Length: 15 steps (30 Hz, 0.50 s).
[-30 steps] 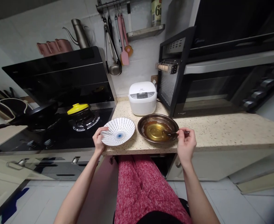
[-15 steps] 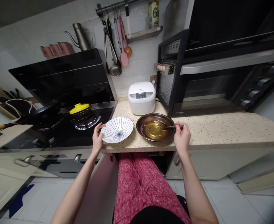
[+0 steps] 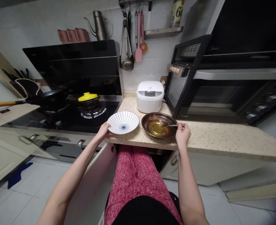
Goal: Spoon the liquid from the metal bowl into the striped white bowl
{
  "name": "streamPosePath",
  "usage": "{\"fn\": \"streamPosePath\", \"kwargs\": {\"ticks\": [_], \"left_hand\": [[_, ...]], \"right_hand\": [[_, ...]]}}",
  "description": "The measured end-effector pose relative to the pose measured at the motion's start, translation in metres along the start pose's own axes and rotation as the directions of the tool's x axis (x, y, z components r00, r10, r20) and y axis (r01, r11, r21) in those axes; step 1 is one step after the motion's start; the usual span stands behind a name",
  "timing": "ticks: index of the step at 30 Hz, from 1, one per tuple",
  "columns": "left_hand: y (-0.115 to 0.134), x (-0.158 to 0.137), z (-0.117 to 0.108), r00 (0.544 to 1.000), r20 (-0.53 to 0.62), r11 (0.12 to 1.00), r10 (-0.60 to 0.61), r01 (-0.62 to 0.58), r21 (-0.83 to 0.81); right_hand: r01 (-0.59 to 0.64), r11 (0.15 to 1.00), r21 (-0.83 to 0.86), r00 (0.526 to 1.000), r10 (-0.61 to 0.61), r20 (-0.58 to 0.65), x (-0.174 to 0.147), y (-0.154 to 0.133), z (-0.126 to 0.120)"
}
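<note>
pinching a thin utensil in the right hand, far end down in the yellow liquid of the metal bowl — stirring or scooping, by the look of it. gripping the striped plate by its left rim with the left hand, just left of the bowl. probably calling for a steady, level wrist to avoid drips. behind, on the speckled desk, a white rice cooker; leftward, a black stove and a yellow lid.

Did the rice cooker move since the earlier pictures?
No: the rice cooker sits in the same spot relative to the wall socket; the camera's view shifted.
</note>
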<state>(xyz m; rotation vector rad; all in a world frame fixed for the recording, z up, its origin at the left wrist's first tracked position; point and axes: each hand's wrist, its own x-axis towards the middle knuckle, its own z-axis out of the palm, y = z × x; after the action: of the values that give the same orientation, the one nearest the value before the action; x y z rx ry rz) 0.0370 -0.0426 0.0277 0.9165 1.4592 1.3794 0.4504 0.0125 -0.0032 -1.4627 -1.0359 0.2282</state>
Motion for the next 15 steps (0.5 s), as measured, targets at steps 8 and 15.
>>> {"fn": "streamPosePath", "kwargs": {"ticks": [8, 15], "left_hand": [[0.002, -0.007, 0.003, 1.0, -0.005, 0.999, 0.004, -0.004, -0.047], [0.005, -0.014, -0.002, 1.0, 0.006, 0.999, -0.008, 0.009, -0.036]], "right_hand": [[-0.006, 0.999, 0.031, 0.999, 0.005, 0.035, 0.016, 0.003, 0.018], [-0.016, 0.999, 0.035, 0.997, 0.014, 0.073, 0.028, 0.003, 0.039]]}}
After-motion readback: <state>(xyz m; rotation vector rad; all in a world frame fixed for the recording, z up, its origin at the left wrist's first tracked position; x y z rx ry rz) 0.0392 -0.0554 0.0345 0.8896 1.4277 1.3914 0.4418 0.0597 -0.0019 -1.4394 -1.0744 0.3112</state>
